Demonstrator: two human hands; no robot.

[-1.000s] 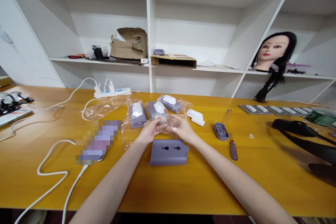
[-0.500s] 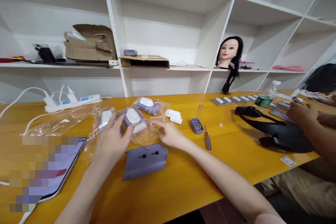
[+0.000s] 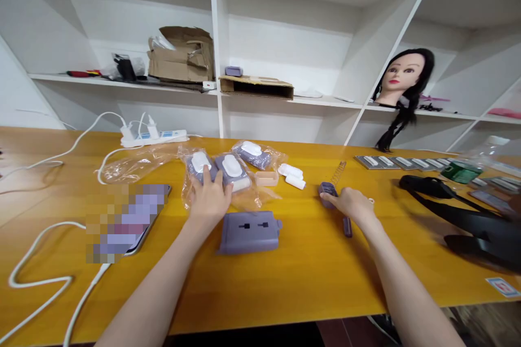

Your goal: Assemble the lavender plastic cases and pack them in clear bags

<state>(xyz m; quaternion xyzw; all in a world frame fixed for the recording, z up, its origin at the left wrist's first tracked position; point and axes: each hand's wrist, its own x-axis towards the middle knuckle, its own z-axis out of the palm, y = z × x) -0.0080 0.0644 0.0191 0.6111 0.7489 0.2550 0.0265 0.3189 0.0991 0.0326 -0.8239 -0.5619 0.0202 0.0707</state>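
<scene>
The left hand (image 3: 209,200) lay open with fingers spread on clear plastic bags (image 3: 191,187) holding purple-grey packs with white tops, near the middle of the surface (image 3: 285,293). A third bagged pack (image 3: 254,155) sat just behind them. The right hand (image 3: 350,203) lay to the right, its fingertips (image 3: 331,198) on a small purple plastic housing (image 3: 328,193), with a screwdriver (image 3: 347,226) showing just under the palm; whether it gripped either one I cannot tell.

Between the hands lay a larger purple casing (image 3: 249,233) with two slots, and beyond it a small peach tray (image 3: 266,178), white plastic pieces (image 3: 290,171), and a coiled spring (image 3: 338,172). To the left were a pixelated phone (image 3: 126,222), white cables (image 3: 40,276), and a power strip (image 3: 153,138). A black strap (image 3: 459,217) lay at the right. White shelving (image 3: 354,65) along the back held cardboard (image 3: 181,57) at the upper left and a mannequin head (image 3: 402,78) at the upper right.
</scene>
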